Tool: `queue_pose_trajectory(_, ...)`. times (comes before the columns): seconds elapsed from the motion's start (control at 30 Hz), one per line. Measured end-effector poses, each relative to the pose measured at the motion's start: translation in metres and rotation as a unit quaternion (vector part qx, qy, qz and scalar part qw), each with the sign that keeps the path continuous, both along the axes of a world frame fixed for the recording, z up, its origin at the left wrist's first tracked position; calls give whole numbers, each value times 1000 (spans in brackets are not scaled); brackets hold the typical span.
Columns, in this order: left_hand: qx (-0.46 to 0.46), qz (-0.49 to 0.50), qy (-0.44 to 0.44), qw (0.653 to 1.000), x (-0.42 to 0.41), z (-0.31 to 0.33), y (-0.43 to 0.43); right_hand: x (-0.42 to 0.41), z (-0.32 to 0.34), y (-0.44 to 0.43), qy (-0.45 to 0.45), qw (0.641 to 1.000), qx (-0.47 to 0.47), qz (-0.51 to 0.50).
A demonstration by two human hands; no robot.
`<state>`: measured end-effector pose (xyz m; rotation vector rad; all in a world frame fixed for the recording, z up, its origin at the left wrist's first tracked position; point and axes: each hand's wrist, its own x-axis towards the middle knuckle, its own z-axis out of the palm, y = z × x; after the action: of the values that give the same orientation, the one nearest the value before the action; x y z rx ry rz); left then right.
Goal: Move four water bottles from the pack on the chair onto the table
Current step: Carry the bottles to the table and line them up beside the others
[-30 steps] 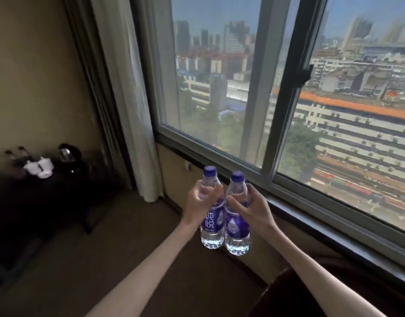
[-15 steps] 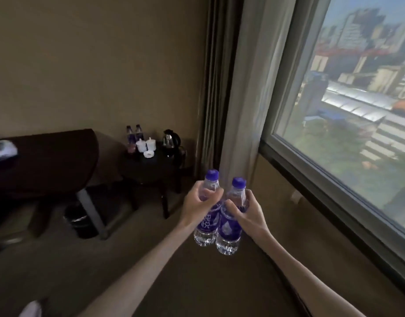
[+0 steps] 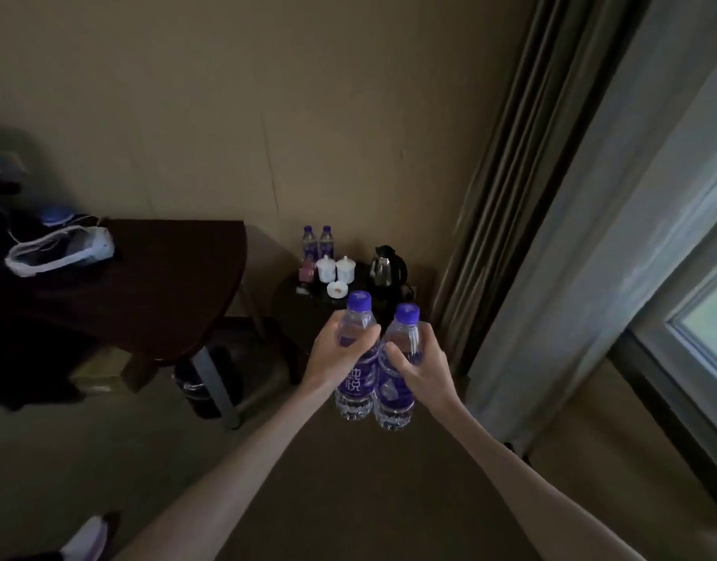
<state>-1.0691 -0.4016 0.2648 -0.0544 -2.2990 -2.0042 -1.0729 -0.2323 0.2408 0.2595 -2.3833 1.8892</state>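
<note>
While our left grip (image 3: 340,354) and right grip (image 3: 419,364) each clasp an upright bottle, side by side and touching, the counter (image 3: 308,305) lies beyond them.

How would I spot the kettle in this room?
Find the grey curtain beside the window. Left of its foot stands a small dark round table. The kettle sits at its right edge: the only black, shiny thing, beside white cups.

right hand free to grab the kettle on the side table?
Probably not: the right hand is closed round a bottle, and the kettle sits further off, beyond both held bottles.
</note>
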Motion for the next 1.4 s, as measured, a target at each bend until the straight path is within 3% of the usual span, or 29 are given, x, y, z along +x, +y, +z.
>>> queue_pose_trajectory(0.2,21,25,-17,999,-107,-7,-27,-119,-1,-26,-29,998,29,50)
queue_pose_trajectory(0.7,64,12,-87,994,-388,-101,-108,-392,-72,-108,-114,989,64,62)
queue_pose_trajectory(0.97,41,82,-124,988,-455,-186,-121,-477,-149,-119,-134,973,174,76)
queue_pose_trajectory(1.1,-2,83,-151,985,-474,-246,-124,-504,-211,-113,-190,961,171,104)
queue_pose_trajectory(1.4,-56,55,-168,983,-491,-313,-118,-520,-291,-94,-166,957,174,161)
